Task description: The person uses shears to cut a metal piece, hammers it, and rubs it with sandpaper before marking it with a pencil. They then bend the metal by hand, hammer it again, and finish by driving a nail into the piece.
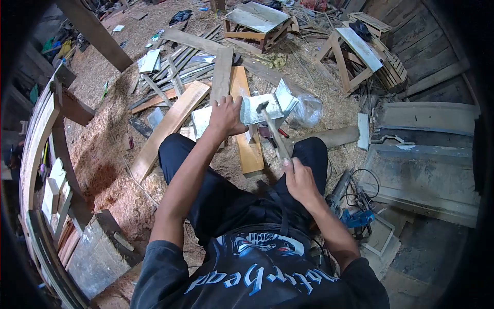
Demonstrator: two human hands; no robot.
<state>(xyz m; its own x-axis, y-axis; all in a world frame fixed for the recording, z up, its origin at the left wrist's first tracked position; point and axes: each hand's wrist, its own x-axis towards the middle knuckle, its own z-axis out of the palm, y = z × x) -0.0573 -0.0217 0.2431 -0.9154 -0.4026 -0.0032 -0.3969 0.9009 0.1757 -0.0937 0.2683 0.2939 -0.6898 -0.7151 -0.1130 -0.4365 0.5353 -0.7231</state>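
My right hand [300,180] is closed round the handle of a hammer [275,134], just over my right thigh. The hammer's dark head lies over the right part of a long, pale, whitish panel [252,114]. At its right end, an angled pale piece [284,98] sticks up. My left hand [225,117] grips the panel across its middle, fingers over the far edge and thumb toward the near side. Beneath the panel runs an orange-brown plank [249,154], pointing away from me between my knees.
Planks and strips lie piled ahead, with a light plank [172,126] to the left. Clear plastic wrap [307,110] sits right of the panel. A blue power tool [356,219] with a cord is by my right hip. Low wooden stands [257,19] stand farther off; shavings cover the floor.
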